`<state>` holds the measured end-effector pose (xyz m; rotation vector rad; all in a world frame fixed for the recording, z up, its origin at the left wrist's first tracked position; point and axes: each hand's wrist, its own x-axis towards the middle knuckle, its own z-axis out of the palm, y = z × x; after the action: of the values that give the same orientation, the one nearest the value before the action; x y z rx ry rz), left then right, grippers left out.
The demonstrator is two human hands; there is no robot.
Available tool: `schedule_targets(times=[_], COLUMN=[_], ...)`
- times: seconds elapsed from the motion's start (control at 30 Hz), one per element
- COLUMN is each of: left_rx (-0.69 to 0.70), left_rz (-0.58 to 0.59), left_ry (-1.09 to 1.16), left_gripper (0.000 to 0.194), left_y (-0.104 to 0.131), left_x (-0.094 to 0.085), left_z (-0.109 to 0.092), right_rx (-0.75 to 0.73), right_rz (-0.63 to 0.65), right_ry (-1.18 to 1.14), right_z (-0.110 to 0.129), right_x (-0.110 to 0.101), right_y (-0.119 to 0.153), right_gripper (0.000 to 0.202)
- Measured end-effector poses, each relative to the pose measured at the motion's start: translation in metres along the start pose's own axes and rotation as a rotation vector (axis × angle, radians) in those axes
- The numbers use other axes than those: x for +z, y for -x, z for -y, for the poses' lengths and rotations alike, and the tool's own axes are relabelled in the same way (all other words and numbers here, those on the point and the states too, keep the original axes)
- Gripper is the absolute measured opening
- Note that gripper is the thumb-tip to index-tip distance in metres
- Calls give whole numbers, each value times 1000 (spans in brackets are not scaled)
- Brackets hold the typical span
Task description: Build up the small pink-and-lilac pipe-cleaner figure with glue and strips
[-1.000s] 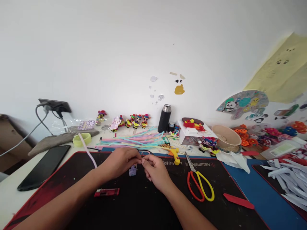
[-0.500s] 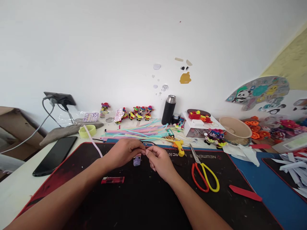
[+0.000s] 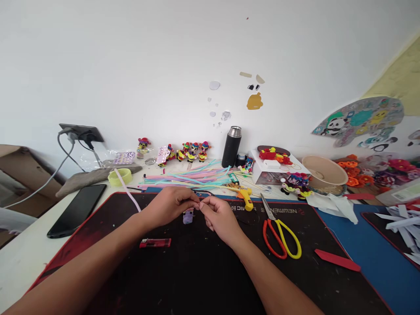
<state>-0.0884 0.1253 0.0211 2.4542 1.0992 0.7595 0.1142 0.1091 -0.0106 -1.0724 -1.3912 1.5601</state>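
My left hand (image 3: 173, 203) and my right hand (image 3: 219, 215) meet over the mat, thumbs and fingertips pinched together. Whatever lies between the fingertips is too small to make out. Just below them, a small fuzzy purple piece (image 3: 188, 217) shows against the black mat, partly covered by the left fingers. A pale pink pipe cleaner (image 3: 130, 194) runs down to the left wrist; its lower end is hidden. A red lighter (image 3: 155, 243) lies below the left hand. To the right of my right hand are scissors (image 3: 277, 232) with one red and one yellow handle.
Many pastel pipe cleaners (image 3: 187, 177) lie behind the hands, beside a yellow glue gun (image 3: 245, 199). A black thermos (image 3: 231, 146) stands at the wall near several small figures (image 3: 194, 152). A phone (image 3: 77, 211) rests left, a red strip (image 3: 337, 260) right.
The camera view has shifted slightly, so the table items sit a little differently in frame. Both hands stay pinched together in nearly the same place.
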Motion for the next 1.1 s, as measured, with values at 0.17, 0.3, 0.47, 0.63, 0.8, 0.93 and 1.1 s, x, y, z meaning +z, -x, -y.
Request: schedule_targets(times=[0.17,0.3,0.47,0.63,0.8,0.93,1.1], left_rx=[-58,-97,-135,-130,-119,-92,-100], left_rz=[22,12,19,45,41,42,52], left_ry=[76,180,234,198,140,111,89], left_gripper=[17,16,18,16,15,16,18], left_y=[-1,-2,-2,-2,-3,-3,-2], left_x=[-3,-3,-3,-5,-4,-4,-5], left_z=[1,1,0,-3,-3,-1,0], right_rx=[-15,-26,-20,-27,-44,-34,-29], right_rz=[16,28,26,18,23,27,25], right_ry=[-13,-1,-4,17,40,45,24], right_z=[-1,-1,-1,-3,-7,-8,-6], right_x=[-1,-2,-1,-1,-2,-2,-1], right_y=[0,0,0,-1,-3,-3,-2], right_gripper=[29,29,29,31,33,34,35])
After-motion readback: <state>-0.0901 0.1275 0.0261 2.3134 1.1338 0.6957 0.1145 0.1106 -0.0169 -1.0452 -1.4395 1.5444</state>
